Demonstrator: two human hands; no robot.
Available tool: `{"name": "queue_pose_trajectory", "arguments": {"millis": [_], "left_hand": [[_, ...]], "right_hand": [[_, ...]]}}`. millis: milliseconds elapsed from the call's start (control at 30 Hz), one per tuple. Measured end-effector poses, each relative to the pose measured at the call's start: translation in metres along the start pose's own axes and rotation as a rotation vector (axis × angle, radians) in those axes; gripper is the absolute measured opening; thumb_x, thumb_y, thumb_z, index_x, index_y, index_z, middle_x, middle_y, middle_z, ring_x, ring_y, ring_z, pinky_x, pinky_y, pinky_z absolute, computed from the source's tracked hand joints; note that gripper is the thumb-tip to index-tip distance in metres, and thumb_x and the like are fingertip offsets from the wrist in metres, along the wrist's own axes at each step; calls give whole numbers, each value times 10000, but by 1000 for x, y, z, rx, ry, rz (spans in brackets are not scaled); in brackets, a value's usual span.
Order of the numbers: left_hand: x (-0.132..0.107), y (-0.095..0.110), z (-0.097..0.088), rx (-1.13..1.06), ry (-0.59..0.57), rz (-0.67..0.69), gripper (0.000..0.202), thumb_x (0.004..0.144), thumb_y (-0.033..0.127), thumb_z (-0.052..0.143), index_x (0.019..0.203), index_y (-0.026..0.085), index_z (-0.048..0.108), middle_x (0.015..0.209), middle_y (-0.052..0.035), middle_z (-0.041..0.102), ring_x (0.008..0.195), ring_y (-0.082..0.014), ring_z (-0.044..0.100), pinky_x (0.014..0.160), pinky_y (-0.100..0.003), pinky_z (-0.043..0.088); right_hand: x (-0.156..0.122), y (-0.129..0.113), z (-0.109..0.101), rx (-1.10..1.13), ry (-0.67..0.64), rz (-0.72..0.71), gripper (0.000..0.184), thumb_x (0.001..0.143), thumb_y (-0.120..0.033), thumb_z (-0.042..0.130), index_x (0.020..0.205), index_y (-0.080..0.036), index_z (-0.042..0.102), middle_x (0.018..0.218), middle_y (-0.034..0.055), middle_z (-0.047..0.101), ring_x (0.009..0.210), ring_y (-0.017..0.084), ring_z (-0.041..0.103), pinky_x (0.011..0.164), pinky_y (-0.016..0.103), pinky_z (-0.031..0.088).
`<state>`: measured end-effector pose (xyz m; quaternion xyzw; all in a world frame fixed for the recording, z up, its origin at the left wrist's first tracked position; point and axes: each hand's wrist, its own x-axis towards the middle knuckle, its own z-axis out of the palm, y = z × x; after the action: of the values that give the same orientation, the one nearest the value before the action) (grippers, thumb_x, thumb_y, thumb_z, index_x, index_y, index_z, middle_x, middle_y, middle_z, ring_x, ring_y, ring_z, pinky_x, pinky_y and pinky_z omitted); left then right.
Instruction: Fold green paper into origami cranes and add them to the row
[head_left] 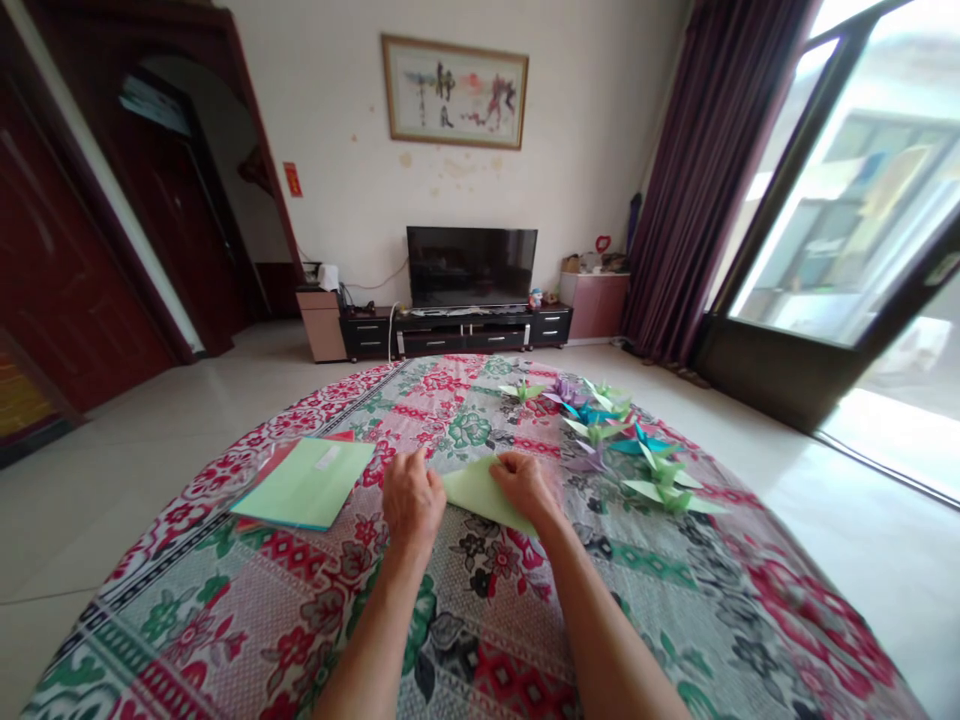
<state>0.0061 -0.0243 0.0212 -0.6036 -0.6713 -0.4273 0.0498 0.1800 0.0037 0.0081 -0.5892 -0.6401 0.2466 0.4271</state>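
A light green sheet of origami paper, folded into a pointed shape, lies between my hands low over the table. My left hand is closed at the paper's left corner, with its fingertips mostly hidden behind the knuckles. On the upper right edge, my right hand pinches the same paper between thumb and curled fingers. A stack of coloured paper rests left of my left hand, a light green sheet on top and red and blue edges showing beneath. Several folded paper cranes in green, purple and blue stand to the right.
A flowered cloth covers the round table. Beyond it stand a low black TV cabinet and a television. Purple curtains and a glazed door are at the right.
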Motion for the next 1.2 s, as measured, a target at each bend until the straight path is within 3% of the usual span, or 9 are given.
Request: {"name": "queue_pose_trajectory", "arguments": {"millis": [67, 133, 300, 433, 600, 700, 800, 1000, 1200], "left_hand": [[-4, 9, 5, -59, -21, 161, 308, 790, 149, 433, 1009, 163, 649, 946, -123, 613, 926, -240, 553, 830, -347, 414], [-10, 15, 12, -151, -161, 276, 272, 812, 142, 427, 939, 192, 661, 905, -90, 611, 884, -201, 558, 813, -315, 430], [-22, 16, 23, -122, -435, 366, 234, 848, 216, 450, 811, 209, 681, 839, -61, 598, 851, -184, 536, 799, -309, 432], [-25, 15, 20, -89, -437, 390, 227, 856, 246, 450, 842, 208, 673, 885, -68, 586, 874, -193, 518, 821, -321, 423], [-29, 17, 18, -59, -427, 419, 226, 858, 239, 448, 905, 210, 667, 950, -70, 581, 894, -200, 507, 841, -329, 407], [-30, 18, 19, -44, -432, 427, 238, 862, 240, 440, 940, 215, 664, 976, -75, 580, 901, -205, 502, 838, -337, 398], [-30, 17, 18, -23, -446, 435, 284, 883, 256, 398, 1017, 216, 646, 1006, -84, 579, 896, -207, 501, 834, -344, 394], [-30, 12, 21, -24, -468, 455, 324, 892, 301, 394, 1103, 219, 626, 1064, -101, 573, 938, -213, 506, 857, -346, 391], [-30, -5, 24, 81, -454, 416, 319, 843, 297, 485, 1131, 271, 620, 1217, -56, 561, 1050, -231, 493, 922, -373, 380]], "right_hand": [[-1, -5, -1, -85, 9, -12, 199, 670, -245, 502, 650, -160, 681, 519, -27, 543, 518, 104, 463, 480, 199, 278], [-3, -10, -2, -152, 9, -19, 205, 683, -238, 503, 671, -161, 692, 530, -18, 562, 527, 109, 471, 495, 205, 281], [-5, -15, -1, -278, -1, -41, 202, 705, -212, 498, 675, -163, 692, 583, 15, 625, 562, 121, 504, 531, 211, 307], [-8, -13, 5, -333, 1, -18, 223, 728, -196, 489, 816, -173, 693, 701, 46, 674, 648, 146, 567, 604, 218, 367], [-16, -10, 6, -371, 155, -93, 398, 712, -142, 507, 1103, -158, 582, 1024, 87, 627, 935, 194, 559, 820, 270, 402], [-24, -12, 4, -454, 158, -184, 294, 753, -130, 478, 1008, -182, 615, 1038, 82, 596, 986, 202, 514, 854, 278, 371], [-36, -18, 7, -564, 23, -182, 216, 832, -170, 426, 853, -218, 636, 898, 52, 610, 876, 195, 523, 783, 285, 350], [-61, -26, 17, -687, 61, -100, 224, 876, -217, 410, 1029, -238, 572, 1025, 67, 581, 940, 214, 488, 772, 312, 304], [-71, -24, 9, -729, 41, -113, 229, 897, -319, 393, 1031, -271, 573, 1131, 46, 543, 990, 214, 457, 801, 327, 290]]}}
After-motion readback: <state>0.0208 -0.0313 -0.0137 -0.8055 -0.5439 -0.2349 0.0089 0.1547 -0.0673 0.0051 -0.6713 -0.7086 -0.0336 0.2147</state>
